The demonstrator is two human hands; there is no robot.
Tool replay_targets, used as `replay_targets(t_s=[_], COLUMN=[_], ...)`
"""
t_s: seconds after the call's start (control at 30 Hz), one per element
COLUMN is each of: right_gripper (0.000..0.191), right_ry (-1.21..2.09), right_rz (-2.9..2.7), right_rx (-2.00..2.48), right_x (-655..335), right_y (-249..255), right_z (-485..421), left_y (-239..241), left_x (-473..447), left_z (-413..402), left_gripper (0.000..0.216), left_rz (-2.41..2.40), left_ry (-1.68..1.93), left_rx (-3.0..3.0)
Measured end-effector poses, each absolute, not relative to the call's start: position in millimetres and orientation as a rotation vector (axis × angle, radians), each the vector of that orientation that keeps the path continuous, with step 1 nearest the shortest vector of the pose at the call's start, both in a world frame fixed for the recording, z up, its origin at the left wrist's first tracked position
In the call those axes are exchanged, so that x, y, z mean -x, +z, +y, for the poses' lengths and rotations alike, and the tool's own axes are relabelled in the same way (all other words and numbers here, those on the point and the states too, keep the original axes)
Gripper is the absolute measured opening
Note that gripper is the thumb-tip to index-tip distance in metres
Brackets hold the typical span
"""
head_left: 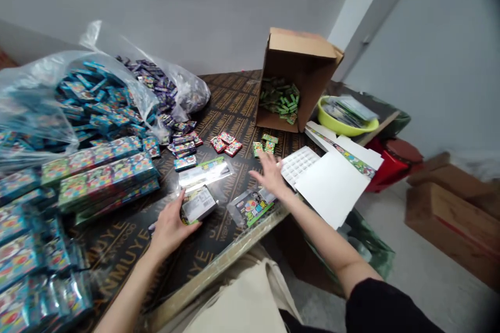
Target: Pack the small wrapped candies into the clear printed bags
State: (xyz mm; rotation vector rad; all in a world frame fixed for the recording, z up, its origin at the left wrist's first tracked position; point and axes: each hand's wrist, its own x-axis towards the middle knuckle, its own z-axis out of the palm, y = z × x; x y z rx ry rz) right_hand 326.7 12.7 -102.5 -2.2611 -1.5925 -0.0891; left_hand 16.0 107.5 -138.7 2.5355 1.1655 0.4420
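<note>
My left hand (172, 226) grips a small printed box (200, 204) by its left end, thumb below and fingers above. The box's pale label side faces up, and it lies on or just over the table. My right hand (271, 174) is open, fingers spread, just in front of a few small green packets (269, 144); whether a fingertip touches one I cannot tell. Beneath the right wrist lies a flat, clear-edged printed pouch (252, 207). Behind the box is another clear pouch with a green strip (207, 171). Small red packets (225, 143) sit between the hands, farther back.
Clear bags of blue packets (97, 99) and purple packets (152, 78) stand back left, with stacked printed boxes (105, 177) in front. A tipped carton (300, 44) holds green packets. To the right are white card sheets (332, 184) and a yellow basin (336, 124).
</note>
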Motion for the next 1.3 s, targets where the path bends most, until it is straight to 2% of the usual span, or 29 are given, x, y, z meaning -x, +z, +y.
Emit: replay_targets(t_s=[0.07, 0.1, 0.2, 0.27, 0.43, 0.53, 0.63, 0.73, 0.77, 0.83, 0.93, 1.0, 1.07, 1.23, 1.3], right_gripper=[0.084, 0.079, 0.038, 0.027, 0.035, 0.037, 0.034, 0.026, 0.027, 0.044, 0.064, 0.067, 0.065, 0.042, 0.037], right_ry=[-0.16, -0.114, 0.014, 0.004, -0.11, -0.215, -0.246, -0.126, -0.074, 0.06, 0.525, 0.872, 1.018, 0.843, 0.811], right_rz=[-1.403, -1.367, -1.375, -1.379, -1.336, -1.396, -1.846, -2.292, -2.276, -1.99, -1.454, -1.327, -1.295, -1.238, -1.252], right_rx=[2.632, 2.762, 2.888, 2.87, 2.8, 2.667, 2.154, 1.449, 1.386, 1.489, 1.537, 1.368, 1.232, 1.32, 1.351], right_x=[-367.7, -382.5, -400.8, -399.2, -389.4, -362.1, -307.0, -253.4, -242.0, -231.2, -232.6, -234.0, -232.2, -228.7, -230.2], right_y=[-102.7, -105.3, -118.1, -124.2, -113.0, -101.9, -100.4, -102.3, -101.7, -98.3, -91.2, -88.2, -86.8, -85.9, -85.2], right_z=[2.7, -3.5, -21.6, -29.9, -37.6, -39.6, -42.1, -44.4, -45.2, -46.4, -44.4, -41.1, -39.0, -39.3, -39.1], left_y=[-137.9, -137.1, -133.2, -129.4, -111.5, -95.5, -85.3, -86.0, -87.3, -88.8, -85.6, -81.8, -78.6, -75.9, -76.8], left_x=[-22.6, -26.2, -38.0, -44.5, -50.6, -55.7, -65.5, -71.0, -70.1, -64.4, -51.4, -44.7, -40.9, -38.0, -38.0], left_z=[114.5, 116.3, 113.1, 106.0, 86.6, 73.6, 58.3, 44.9, 41.6, 37.0, 33.8, 32.7, 31.2, 22.6, 20.4], left_gripper=[0.089, 0.088, 0.08, 0.071, 0.053, 0.049, 0.053, 0.05, 0.048, 0.046, 0.045, 0.047, 0.052, 0.103, 0.107], left_rz=[1.258, 1.303, 1.313, 1.221, 1.016, 0.973, 0.914, 0.899, 0.923, 0.96, 0.926, 0.874, 0.832, 0.88, 0.856], left_ry=[0.457, 0.478, 0.535, 0.542, 0.62, 0.607, 0.507, 0.563, 0.635, 0.768, 0.787, 0.764, 0.772, 0.836, 0.85], left_rx=[-2.608, -2.634, -2.667, -2.656, -2.409, -1.931, -1.239, -0.88, -0.846, -0.808, -0.776, -0.793, -0.826, -0.943, -0.985])
